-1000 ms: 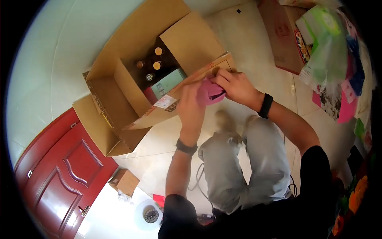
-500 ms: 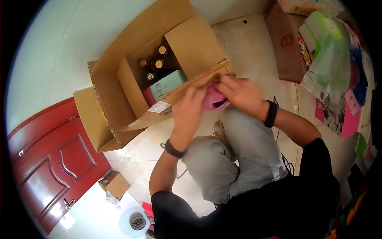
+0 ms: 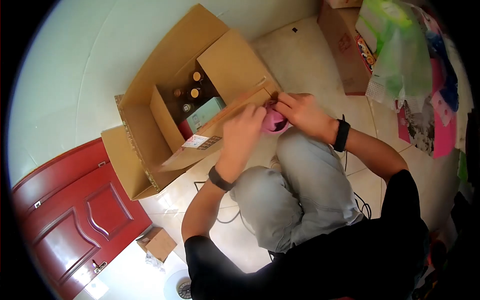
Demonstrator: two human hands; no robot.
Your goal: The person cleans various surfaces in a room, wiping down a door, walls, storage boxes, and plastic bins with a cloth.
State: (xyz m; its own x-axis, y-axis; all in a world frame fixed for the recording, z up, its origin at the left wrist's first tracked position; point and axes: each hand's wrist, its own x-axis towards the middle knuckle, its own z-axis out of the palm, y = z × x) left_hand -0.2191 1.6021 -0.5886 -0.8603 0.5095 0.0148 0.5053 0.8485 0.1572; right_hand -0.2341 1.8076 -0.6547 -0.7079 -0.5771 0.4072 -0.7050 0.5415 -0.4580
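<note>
Pink item held over box edge

Left hand (image 3: 241,137) and right hand (image 3: 306,116) both grip pink item (image 3: 274,120), fingers closed on it; item at near side of open cardboard box (image 3: 220,141), above knees (image 3: 300,185); bottles (image 3: 195,93) and green box (image 3: 207,114) inside.

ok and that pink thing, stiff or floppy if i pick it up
The pink thing is probably floppy: it looks bunched between the left hand and right hand. It is likely light, being small beside them. Its creased, uneven shape makes rolling unlikely.
</note>
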